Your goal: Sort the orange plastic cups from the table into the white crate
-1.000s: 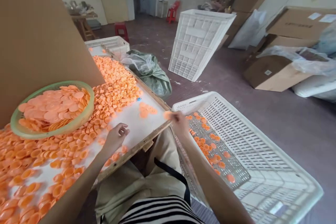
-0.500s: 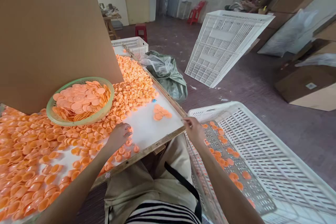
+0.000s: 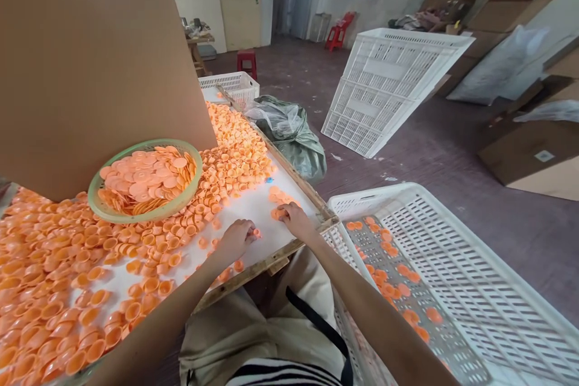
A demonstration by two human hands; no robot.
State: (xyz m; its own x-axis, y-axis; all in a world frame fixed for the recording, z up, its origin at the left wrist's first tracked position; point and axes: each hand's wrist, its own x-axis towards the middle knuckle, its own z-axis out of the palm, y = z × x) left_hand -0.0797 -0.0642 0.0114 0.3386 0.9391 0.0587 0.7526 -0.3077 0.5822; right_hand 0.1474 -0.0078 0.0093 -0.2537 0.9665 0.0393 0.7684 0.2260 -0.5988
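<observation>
My left hand point(image 3: 235, 242) is closed over the white tabletop, its fingertips pinching a small orange plastic cap point(image 3: 257, 233). My right hand point(image 3: 296, 222) has its fingers pressed together on a flat orange disc point(image 3: 275, 214) at the near edge of a small pile of discs point(image 3: 279, 195). Whether that disc is lifted off the pile, I cannot tell. A large heap of orange caps point(image 3: 136, 247) covers the left of the table, with several loose ones near my left wrist. On the heap rests a green basket point(image 3: 100, 208) full of orange discs.
A wooden rim point(image 3: 262, 260) edges the table. To the right stands a white crate point(image 3: 452, 253) with several orange pieces inside. Stacked white crates point(image 3: 371, 90) lean beyond it. A tall cardboard sheet point(image 3: 104, 72) rises at the left. Green plastic sacking point(image 3: 294, 139) lies beside the table.
My right hand has moved left from the table's corner beside the crate to the disc pile. My left hand has shifted right, away from the heap, and now shows a cap at its fingertips.
</observation>
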